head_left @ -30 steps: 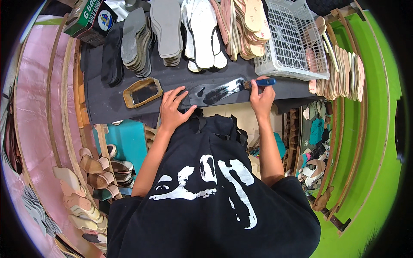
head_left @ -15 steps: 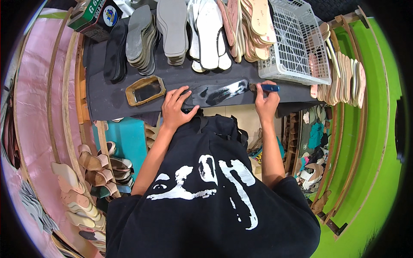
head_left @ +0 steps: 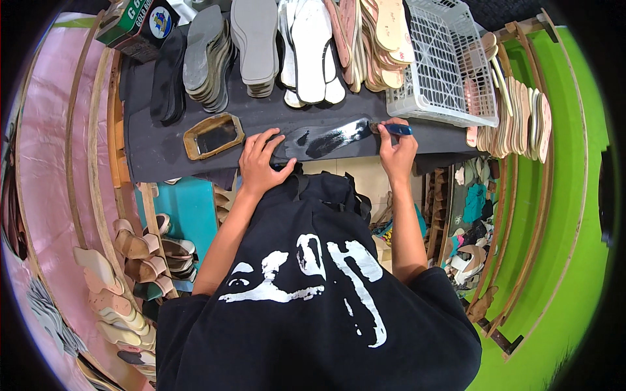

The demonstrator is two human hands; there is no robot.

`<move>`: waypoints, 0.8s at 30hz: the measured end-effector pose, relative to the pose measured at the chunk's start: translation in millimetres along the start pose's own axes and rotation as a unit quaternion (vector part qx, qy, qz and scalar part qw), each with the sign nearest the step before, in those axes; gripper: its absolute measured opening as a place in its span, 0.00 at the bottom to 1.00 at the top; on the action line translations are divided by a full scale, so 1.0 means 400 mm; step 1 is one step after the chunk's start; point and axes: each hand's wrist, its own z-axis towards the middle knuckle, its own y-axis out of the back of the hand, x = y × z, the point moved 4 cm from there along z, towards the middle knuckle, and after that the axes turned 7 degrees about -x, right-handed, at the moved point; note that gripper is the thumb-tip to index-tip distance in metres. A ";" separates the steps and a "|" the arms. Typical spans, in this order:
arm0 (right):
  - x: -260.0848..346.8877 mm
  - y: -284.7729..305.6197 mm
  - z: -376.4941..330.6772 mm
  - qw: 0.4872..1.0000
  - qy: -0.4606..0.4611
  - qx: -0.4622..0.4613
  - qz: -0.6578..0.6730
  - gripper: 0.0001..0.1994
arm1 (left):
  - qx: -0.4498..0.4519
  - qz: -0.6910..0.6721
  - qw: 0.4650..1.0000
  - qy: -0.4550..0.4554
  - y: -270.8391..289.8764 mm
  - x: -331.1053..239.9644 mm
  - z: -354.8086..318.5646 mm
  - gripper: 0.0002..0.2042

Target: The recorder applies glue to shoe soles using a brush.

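Now the left hand (head_left: 259, 163) lies spread on the dark sole (head_left: 326, 138) — right hand (head_left: 396, 151), grip pinching a blue-handled brush (head_left: 390, 129).

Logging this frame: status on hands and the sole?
Left hand flat, pinning the dark sole on the workbench. Right hand grips a blue-handled brush at the sole's right end. Tin tray left of it, apart.
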 end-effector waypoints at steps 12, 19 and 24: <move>-0.010 -0.016 0.009 1.000 0.019 -0.015 -0.013 0.06 | 0.001 0.001 1.000 -0.009 -0.002 0.006 -0.003 0.26; 0.003 -0.027 0.007 0.999 0.027 -0.013 -0.032 0.05 | 0.017 -0.002 1.000 -0.002 0.002 0.004 -0.001 0.27; 0.020 0.001 -0.024 0.998 -0.026 0.035 -0.048 0.05 | 0.049 -0.009 0.999 0.005 0.007 0.004 0.001 0.27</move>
